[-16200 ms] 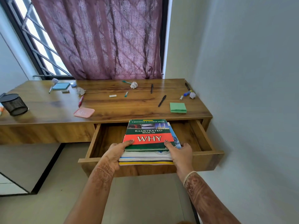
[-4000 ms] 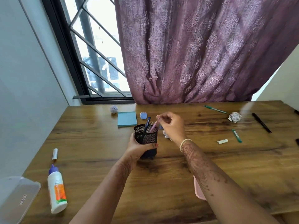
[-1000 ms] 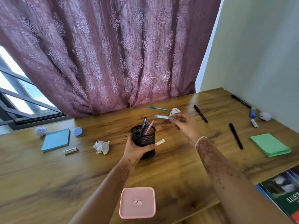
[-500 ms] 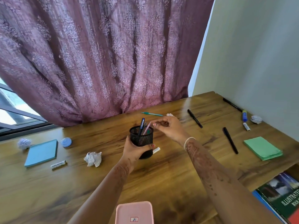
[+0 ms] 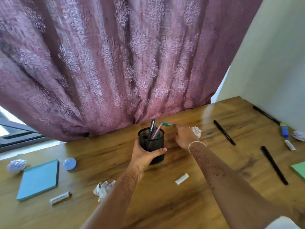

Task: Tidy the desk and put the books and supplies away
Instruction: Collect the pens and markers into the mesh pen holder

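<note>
My left hand grips a black mesh pen cup just above the wooden desk; the cup holds a blue pen, a pink pencil and a small teal item. Beyond the cup, my right hand reaches to a teal pen lying near the curtain, fingertips at its right end. Whether the fingers have closed on it I cannot tell. Two black pens lie to the right. A white eraser stick lies in front of the cup.
Crumpled paper balls are scattered about. A blue notepad, a round blue cap and a white tube lie at left. A blue marker, a white stick and a green pad sit right.
My right hand has dropped the small teal item into the cup and moved back and right to the teal pen by the curtain. The cup stays in my left hand.
</note>
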